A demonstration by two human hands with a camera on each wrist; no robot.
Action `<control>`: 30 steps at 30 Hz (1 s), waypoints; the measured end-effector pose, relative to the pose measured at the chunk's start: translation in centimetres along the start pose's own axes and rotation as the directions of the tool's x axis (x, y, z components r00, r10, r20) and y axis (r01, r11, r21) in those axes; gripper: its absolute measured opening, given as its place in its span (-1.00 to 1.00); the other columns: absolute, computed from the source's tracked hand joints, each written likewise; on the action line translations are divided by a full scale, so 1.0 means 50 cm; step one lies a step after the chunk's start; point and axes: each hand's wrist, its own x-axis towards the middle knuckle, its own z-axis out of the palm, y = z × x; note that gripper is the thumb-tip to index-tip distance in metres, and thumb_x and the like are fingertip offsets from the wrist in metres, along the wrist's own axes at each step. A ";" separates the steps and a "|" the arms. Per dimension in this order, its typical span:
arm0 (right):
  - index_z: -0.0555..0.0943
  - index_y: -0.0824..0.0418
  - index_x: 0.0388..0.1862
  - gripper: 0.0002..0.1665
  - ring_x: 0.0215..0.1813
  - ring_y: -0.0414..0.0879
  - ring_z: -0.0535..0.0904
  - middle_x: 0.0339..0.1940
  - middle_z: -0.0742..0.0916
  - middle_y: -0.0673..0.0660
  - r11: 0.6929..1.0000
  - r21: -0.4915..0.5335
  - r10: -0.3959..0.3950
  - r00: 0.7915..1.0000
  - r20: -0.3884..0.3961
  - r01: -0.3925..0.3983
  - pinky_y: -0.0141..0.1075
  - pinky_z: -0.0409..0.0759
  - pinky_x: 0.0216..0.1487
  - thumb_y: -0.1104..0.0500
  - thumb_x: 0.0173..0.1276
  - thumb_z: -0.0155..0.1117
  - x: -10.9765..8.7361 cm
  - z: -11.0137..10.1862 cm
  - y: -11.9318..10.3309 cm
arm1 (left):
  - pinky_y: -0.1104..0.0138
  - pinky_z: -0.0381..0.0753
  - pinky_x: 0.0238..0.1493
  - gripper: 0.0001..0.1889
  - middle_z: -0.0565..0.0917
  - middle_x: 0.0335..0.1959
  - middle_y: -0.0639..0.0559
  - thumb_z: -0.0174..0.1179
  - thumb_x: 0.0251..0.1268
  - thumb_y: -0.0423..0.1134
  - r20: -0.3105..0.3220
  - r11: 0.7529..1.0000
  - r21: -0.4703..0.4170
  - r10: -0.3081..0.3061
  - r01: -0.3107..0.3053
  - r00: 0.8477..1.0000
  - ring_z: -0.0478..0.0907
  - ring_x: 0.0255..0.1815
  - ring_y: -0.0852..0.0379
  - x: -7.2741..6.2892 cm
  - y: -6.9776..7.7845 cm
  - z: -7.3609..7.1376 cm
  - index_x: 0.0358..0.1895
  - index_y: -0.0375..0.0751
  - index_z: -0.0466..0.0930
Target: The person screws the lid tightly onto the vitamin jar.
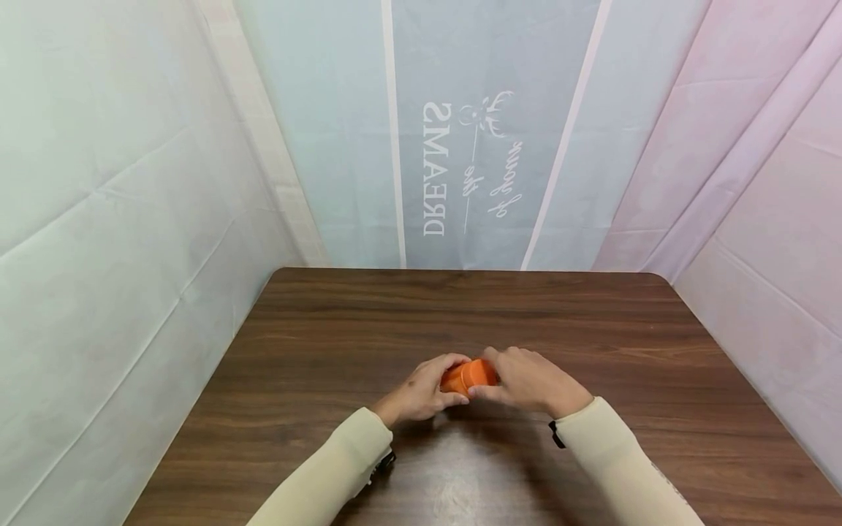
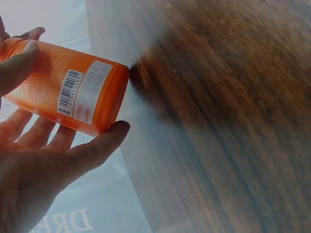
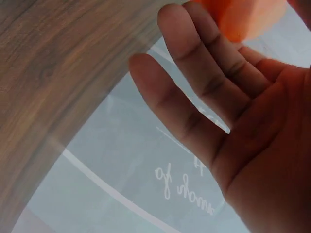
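Observation:
An orange plastic bottle with a barcode and a printed white label is held tilted between both hands above the table. My left hand grips its body, with fingers along the underside in the left wrist view. At the other end, my right hand has its thumb and forefinger around the orange cap. In the right wrist view the other fingers of that hand reach out loosely, and only a blurred orange patch of the bottle shows behind them.
The brown wood-grain table spreads under both hands. A pale blue-grey cloth with white lettering hangs behind its far edge, and white sheets hang at both sides. Dark straps circle the cream sleeves.

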 end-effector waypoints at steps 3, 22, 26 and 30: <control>0.53 0.15 -0.22 -0.38 -0.61 -0.28 0.34 -0.61 0.51 -0.10 1.000 -0.027 0.011 1.000 -0.026 -0.012 -0.38 0.34 -0.56 -0.40 0.30 0.25 0.001 0.006 0.004 | 0.35 0.52 0.05 -0.46 0.59 0.10 0.02 0.43 0.22 -0.27 0.001 1.000 -0.003 -0.001 0.001 1.000 0.51 -0.03 0.20 0.000 -0.001 0.001 0.26 -0.13 0.46; 0.50 0.19 0.09 -0.38 -0.54 -0.31 0.41 -0.45 0.60 -0.07 0.992 -0.030 -0.128 0.989 -0.074 0.126 -0.39 0.45 -0.50 -0.18 0.27 0.44 -0.003 0.022 0.019 | 0.35 0.51 0.04 -0.43 0.58 0.12 0.01 0.43 0.23 -0.26 0.009 1.000 0.010 -0.008 0.008 1.000 0.51 -0.04 0.20 0.000 0.001 0.000 0.29 -0.16 0.44; 0.48 0.13 0.19 -0.33 -0.46 -0.29 0.45 -0.28 0.60 -0.06 0.973 -0.096 -0.222 0.966 -0.129 0.211 -0.34 0.53 -0.41 -0.14 0.23 0.49 -0.006 0.031 0.025 | 0.34 0.52 0.06 -0.41 0.58 0.15 -0.01 0.42 0.24 -0.25 0.007 1.000 0.023 -0.003 0.003 1.000 0.52 -0.02 0.18 -0.001 0.000 -0.001 0.31 -0.20 0.42; 0.51 0.13 0.20 -0.35 -0.42 -0.26 0.48 -0.24 0.59 -0.04 0.961 -0.116 -0.266 0.952 -0.154 0.250 -0.33 0.56 -0.38 -0.07 0.22 0.52 -0.006 0.034 0.028 | 0.34 0.52 0.04 -0.41 0.57 0.14 -0.02 0.42 0.24 -0.25 0.007 1.000 0.019 0.001 -0.001 1.000 0.51 -0.03 0.17 -0.002 0.000 0.000 0.32 -0.21 0.41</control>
